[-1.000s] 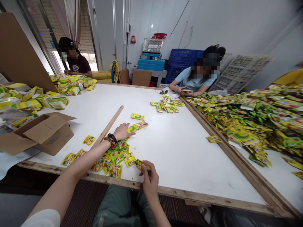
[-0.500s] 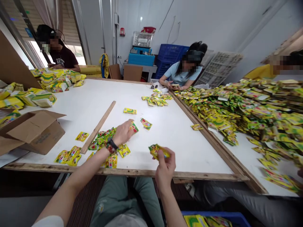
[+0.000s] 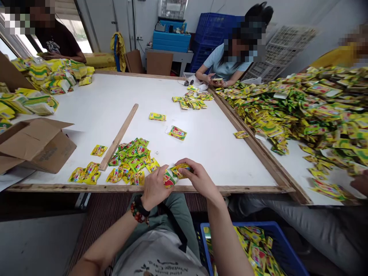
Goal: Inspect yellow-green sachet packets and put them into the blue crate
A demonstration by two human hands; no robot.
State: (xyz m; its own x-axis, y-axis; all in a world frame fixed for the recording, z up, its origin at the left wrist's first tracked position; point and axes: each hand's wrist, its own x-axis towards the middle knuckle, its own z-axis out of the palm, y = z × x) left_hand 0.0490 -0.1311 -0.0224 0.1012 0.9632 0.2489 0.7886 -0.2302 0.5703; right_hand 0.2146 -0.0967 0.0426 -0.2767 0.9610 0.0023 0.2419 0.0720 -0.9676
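My left hand (image 3: 157, 186) is closed around a small green, red and white carton (image 3: 169, 179) above the table's near edge. In my right hand (image 3: 199, 176) is a yellow candy packet (image 3: 181, 171), its end against or just inside the carton; the fingers hide which. To the left of my hands lies a pile of green candy packets (image 3: 137, 153), with yellow packets (image 3: 136, 178) along its near side. A printed carton (image 3: 177, 133) lies on the white table beyond my hands, and a yellow carton (image 3: 157, 116) lies farther back.
A wooden strip (image 3: 119, 136) lies left of the pile, near an open cardboard box (image 3: 43, 147). A wooden rail (image 3: 244, 136) separates a large heap of packets (image 3: 316, 119) at right. Below stands a blue crate (image 3: 283, 234) of filled packs. Co-workers sit around the table.
My left hand has moved from over the pile to the near edge, bringing the carton to the yellow packet in my right hand. The view has tilted downward.
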